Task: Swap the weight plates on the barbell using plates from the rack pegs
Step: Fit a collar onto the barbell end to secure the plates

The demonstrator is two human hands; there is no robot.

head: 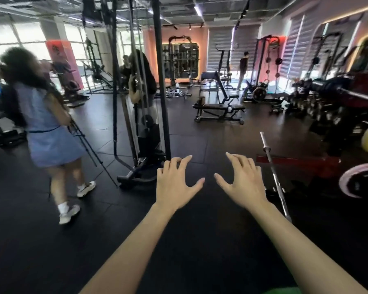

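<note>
- Arms reach forward from the bottom of the frame, both bare and nearly straight, converging toward the centre over the black rubber tile floor point(189, 240).
- The left hand point(175, 183) sits just left of centre, palm down, fingers spread and slightly curled, thumb pointing toward the other hand; it is empty and holds nothing.
- The right hand point(241, 183) mirrors it just right of centre, palm down, fingers splayed and bent at the knuckles, thumb angled inward; it too is spread wide and grips nothing.
- The two hands are near each other but apart, with dark floor showing between the thumbs.
- The bare silver steel barbell point(273, 172) lies right of centre, running from mid-frame down toward the lower right; its near stretch passes behind the right wrist, and neither hand touches it.
- The visible sleeve end of the barbell carries no plate.
- A dark round weight plate with a pale pink rim point(357, 181) shows at the right edge, beside a red and black frame point(302, 162).
- A blurred stand stacked with dark plates and dumbbells point(327, 96) fills the upper right.
- A person in a pale blue dress point(45, 128) stands at the left of the frame.
- A black cable machine point(145, 124) stands left of centre.
</note>
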